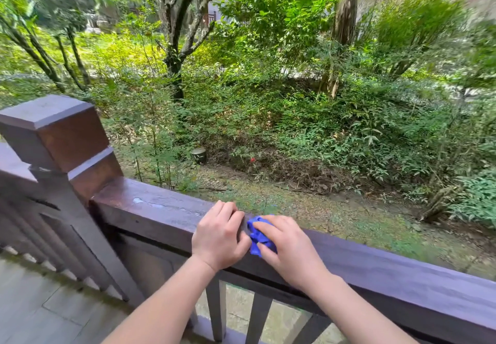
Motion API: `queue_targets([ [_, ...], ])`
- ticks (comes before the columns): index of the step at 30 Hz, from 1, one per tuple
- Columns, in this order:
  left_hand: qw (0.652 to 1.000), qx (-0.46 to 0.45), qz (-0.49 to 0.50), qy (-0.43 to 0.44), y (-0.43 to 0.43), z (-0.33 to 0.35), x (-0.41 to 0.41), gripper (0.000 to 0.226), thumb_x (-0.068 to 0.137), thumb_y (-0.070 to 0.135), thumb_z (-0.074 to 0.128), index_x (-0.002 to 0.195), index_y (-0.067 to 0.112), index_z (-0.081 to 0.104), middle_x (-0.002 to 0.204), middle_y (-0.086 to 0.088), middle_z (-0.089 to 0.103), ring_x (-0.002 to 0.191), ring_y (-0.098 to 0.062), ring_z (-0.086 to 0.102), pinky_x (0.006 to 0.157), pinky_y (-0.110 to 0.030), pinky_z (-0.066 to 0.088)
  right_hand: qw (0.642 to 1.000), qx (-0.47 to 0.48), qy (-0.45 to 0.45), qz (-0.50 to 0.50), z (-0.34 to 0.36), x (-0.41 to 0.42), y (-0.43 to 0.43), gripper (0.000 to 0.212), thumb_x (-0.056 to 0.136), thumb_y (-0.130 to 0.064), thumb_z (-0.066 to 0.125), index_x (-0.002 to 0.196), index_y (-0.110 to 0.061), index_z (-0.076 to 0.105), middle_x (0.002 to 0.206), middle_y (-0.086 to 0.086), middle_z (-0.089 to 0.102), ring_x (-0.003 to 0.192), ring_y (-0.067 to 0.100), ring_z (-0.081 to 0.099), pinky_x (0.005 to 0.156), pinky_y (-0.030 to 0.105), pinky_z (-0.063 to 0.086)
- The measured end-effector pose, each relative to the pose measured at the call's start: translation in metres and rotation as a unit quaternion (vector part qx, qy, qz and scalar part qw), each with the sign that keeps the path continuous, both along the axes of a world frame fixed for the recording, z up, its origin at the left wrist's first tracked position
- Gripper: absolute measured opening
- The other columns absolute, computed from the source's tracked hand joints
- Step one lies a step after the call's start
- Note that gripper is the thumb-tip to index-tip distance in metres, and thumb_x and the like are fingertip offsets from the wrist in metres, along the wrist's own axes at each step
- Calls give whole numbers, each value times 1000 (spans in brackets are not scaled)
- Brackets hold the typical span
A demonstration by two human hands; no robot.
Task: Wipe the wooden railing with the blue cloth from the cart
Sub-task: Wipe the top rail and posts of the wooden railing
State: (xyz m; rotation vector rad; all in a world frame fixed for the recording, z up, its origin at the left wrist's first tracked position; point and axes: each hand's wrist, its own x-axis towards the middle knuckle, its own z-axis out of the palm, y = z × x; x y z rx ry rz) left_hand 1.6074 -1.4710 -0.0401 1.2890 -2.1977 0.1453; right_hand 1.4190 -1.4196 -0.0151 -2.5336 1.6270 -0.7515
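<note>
Already the blue cloth (259, 236) is lying bunched on the wooden railing (402, 265), so wiping is likely underway; pale smears near the post (56, 139) seem left. The right hand (288, 249) is pressing it under curled fingers (264, 227), while the left hand (218, 236) is resting empty beside it.

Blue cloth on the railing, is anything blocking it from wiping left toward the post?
Yes. The left hand rests on the railing right beside the blue cloth, between it and the post. Beyond that hand, the rail top looks clear.
</note>
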Motion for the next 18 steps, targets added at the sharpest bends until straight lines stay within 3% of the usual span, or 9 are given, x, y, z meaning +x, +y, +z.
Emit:
queue_targets([
  [5, 1000, 10, 13, -13, 2, 2, -2, 29, 73, 28, 54, 93, 10, 66, 95, -8, 61, 90, -33, 57, 113, -42, 38, 997, 5, -26, -74, 6, -7, -23, 40, 79, -24, 65, 118, -17, 62, 116, 5, 64, 105, 30, 54, 94, 35, 43],
  [7, 1000, 25, 2, -9, 4, 5, -1, 29, 76, 27, 53, 94, 9, 67, 96, -9, 61, 92, -34, 58, 117, -43, 33, 1000, 6, -9, -25, 4, 14, -21, 40, 79, -27, 62, 118, -17, 62, 115, 5, 63, 104, 29, 54, 95, 37, 45],
  [10, 998, 55, -16, 40, 6, 9, 3, 33, 82, 25, 49, 101, 8, 70, 100, -8, 63, 96, -30, 60, 118, -49, 31, 998, -3, 0, 57, -2, 11, -20, 41, 80, -32, 61, 118, -18, 61, 117, 3, 64, 103, 27, 57, 95, 32, 46],
  [13, 995, 52, -3, 84, 8, 14, 10, 34, 82, 23, 47, 101, 9, 72, 101, -5, 66, 99, -24, 62, 118, -51, 31, 1000, 2, -8, -12, 2, 6, -39, 40, 80, -27, 66, 118, -17, 62, 113, 4, 64, 101, 29, 56, 92, 33, 45],
  [15, 997, 27, 25, 72, 8, 17, 24, 34, 81, 23, 49, 103, 11, 72, 102, -5, 66, 99, -24, 62, 117, -52, 32, 999, -1, -13, -34, 4, 28, -39, 38, 79, -25, 66, 116, -15, 62, 112, 7, 64, 100, 31, 55, 92, 37, 46],
  [18, 996, -30, 82, 22, 2, 30, 62, 33, 79, 23, 54, 104, 11, 73, 103, -8, 65, 99, -28, 62, 117, -50, 33, 997, -13, 7, 70, -1, 62, -28, 37, 81, -28, 60, 116, -17, 61, 115, 6, 63, 103, 29, 55, 93, 38, 46],
])
